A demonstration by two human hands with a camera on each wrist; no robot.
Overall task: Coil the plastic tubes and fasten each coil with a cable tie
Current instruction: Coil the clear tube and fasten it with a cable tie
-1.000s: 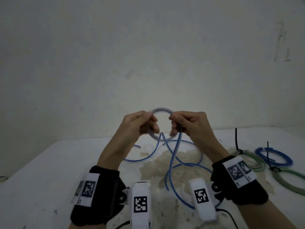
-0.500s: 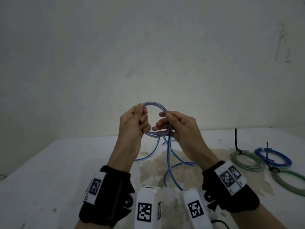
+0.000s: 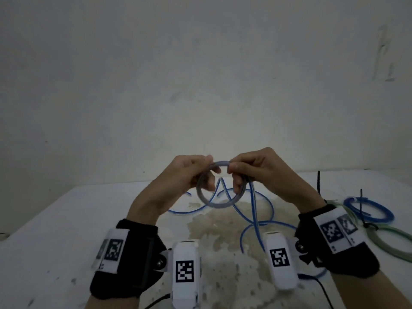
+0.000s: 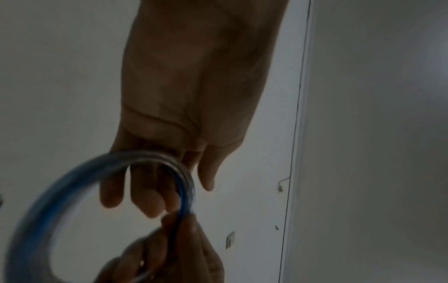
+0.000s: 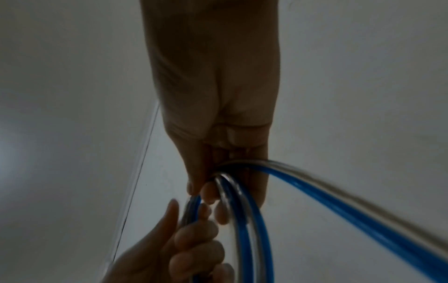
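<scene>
While both hands [image 3: 223, 172] grip the coil [image 3: 219, 204], only head view shows 3 tied coils [image 3: 367, 210].

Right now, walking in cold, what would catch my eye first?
Two bare hands raised mid-scene: the left hand and right hand both grip a small coil of blue tube, its loose tail trailing onto the stained white table. At the table's right lie finished coils with black cable ties.

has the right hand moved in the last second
Yes. The right hand shifted rightward and slightly toward the far table edge, having dipped left midway, gripping the tube coil.
</scene>
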